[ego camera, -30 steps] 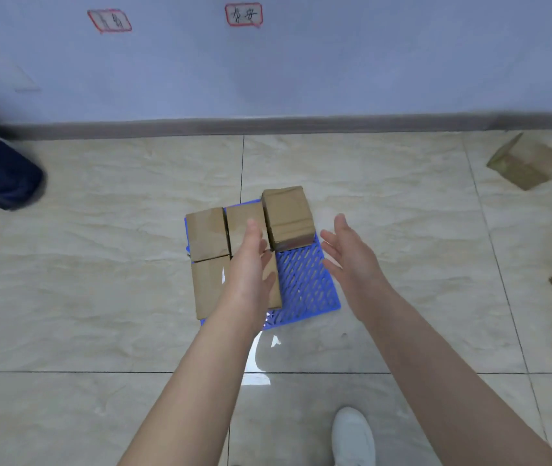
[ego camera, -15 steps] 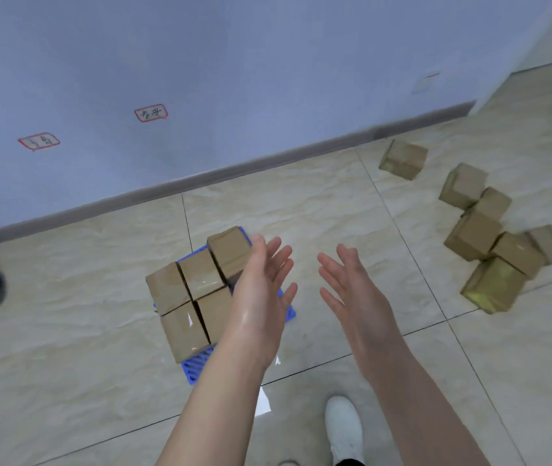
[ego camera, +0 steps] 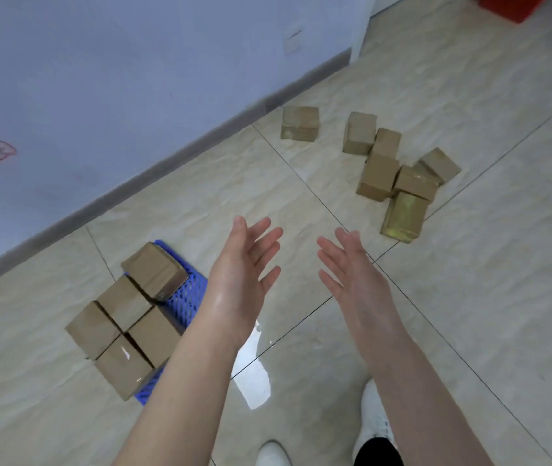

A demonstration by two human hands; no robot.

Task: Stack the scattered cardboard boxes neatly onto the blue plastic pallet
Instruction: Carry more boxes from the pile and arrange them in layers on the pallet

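The blue plastic pallet [ego camera: 185,299] lies on the tiled floor at the lower left, with several cardboard boxes [ego camera: 123,317] packed on it; one box [ego camera: 155,270] sits at its far corner. My left hand [ego camera: 244,274] and my right hand [ego camera: 352,274] hover in mid-frame, palms facing each other, fingers straight, both holding nothing. A heap of scattered boxes [ego camera: 392,173] lies on the floor to the upper right, one of them wrapped in shiny tape [ego camera: 402,216]. A single box [ego camera: 299,123] sits apart near the wall.
A pale wall with a grey skirting board [ego camera: 167,166] runs diagonally along the left. A red object [ego camera: 510,5] shows at the top right corner. My white shoes [ego camera: 373,418] stand at the bottom. A bright reflection lies on the tiles by my left wrist.
The view has swung right, away from the pallet toward the scattered heap. Both hands have left the pallet boxes and now hang open over bare floor.
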